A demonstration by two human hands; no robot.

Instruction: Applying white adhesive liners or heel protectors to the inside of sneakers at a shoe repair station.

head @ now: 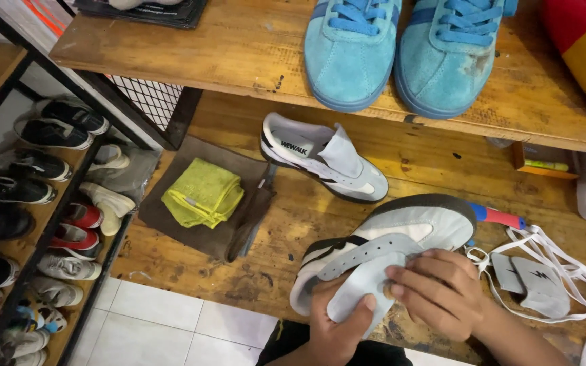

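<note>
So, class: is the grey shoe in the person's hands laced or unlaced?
Unlaced. The grey shoe shows bare eyelet holes, its tongue pulled out; white laces lie loose on the table beside it.

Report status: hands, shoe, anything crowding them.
Left hand grips grey sneaker from below. Right hand on its tongue. Loose white laces and grey insoles beside it.

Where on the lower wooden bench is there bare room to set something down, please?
Bare wood lies between the yellow cloth and the held shoe. The right end is crowded with white laces, and the upper shelf beside the blue sneakers is free.
</note>
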